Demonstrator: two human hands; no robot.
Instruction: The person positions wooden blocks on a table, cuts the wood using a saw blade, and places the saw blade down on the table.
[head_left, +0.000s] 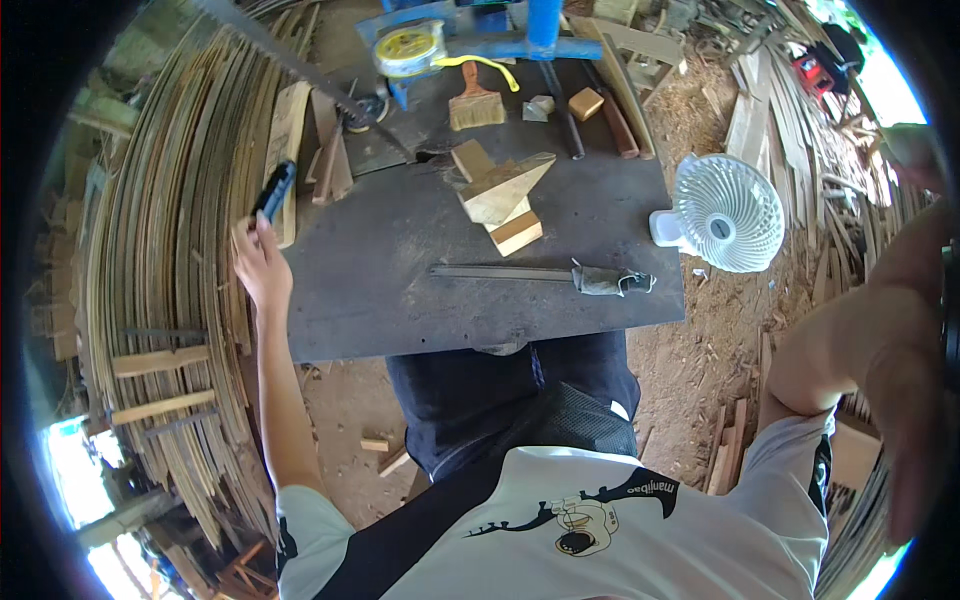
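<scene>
My left hand [262,265] is at the left edge of the dark work table [370,290], closed around a slim black object with a bluish sheen [274,190], whose kind I cannot make out. Beside it a long pale board [288,125] leans along the table's edge. My right hand [905,360] is raised very near the camera at the far right, blurred and partly cut off, so its fingers are unclear. Mid-table, several cut wooden blocks [505,195] lie stacked crosswise. Nearer me rests a flat file-like metal bar [500,272] with a cloth-wrapped grip [605,280].
A paintbrush [476,105], a yellow-and-clear tape roll [410,48] and a small wooden block [586,103] sit toward the back. A toothed saw blade [300,70] slants across the back left. A white fan [728,213] stands at right. Stacked wood strips [170,230] line the left.
</scene>
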